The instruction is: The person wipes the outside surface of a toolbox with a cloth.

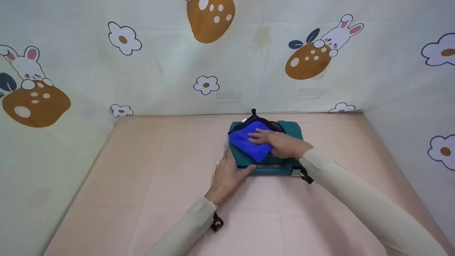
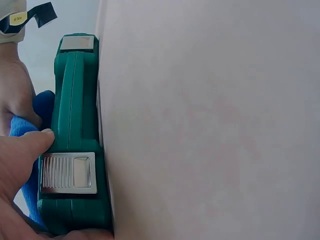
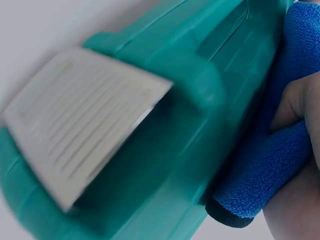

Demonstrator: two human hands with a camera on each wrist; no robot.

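A green plastic carrying case (image 1: 293, 129) with a front handle (image 2: 70, 100) and metal latches lies flat at the back of the table. My left hand (image 1: 227, 176) holds its near left corner, thumb (image 2: 37, 142) by the handle and fingers along the left side. Over the lid spreads a blue fleecy cleaning cloth (image 1: 245, 138) with black edging and a loop at its far end. My right hand (image 1: 284, 144) presses the cloth onto the lid, fingers stretched out on top. Close up in the right wrist view, the cloth (image 3: 265, 165) bunches around a digit beside the case.
Pale pinkish covering lies over the table (image 1: 177, 153). A light curtain (image 1: 160, 78) printed with rabbits, flowers and brown fruit hangs behind and at both sides, close beyond the case. A dark strap (image 1: 217, 222) hangs at the left wrist.
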